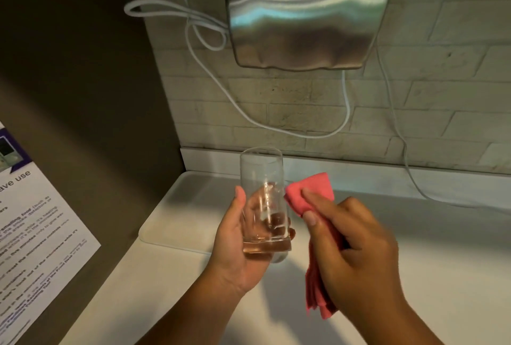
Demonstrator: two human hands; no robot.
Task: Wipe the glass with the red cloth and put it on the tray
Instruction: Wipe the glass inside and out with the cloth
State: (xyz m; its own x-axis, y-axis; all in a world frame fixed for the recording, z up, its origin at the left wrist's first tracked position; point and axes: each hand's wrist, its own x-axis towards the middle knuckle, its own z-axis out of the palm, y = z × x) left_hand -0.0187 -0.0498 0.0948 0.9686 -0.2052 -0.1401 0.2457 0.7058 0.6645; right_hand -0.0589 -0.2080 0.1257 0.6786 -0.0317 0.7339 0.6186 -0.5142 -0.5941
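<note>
My left hand (235,245) grips a clear drinking glass (261,176) around its lower half and holds it upright above the counter. My right hand (356,248) pinches a folded red cloth (315,192) between thumb and fingers, its top corner right beside the glass's right side; whether they touch I cannot tell. The rest of the cloth hangs below my palm. A white tray (177,217) lies on the counter behind and under the glass, against the left wall.
A steel hand dryer (307,13) hangs on the tiled wall above, with white cables (345,112) looping down to the counter. A printed notice (36,234) is stuck to the brown wall on the left. White counter (442,248) extends to the right.
</note>
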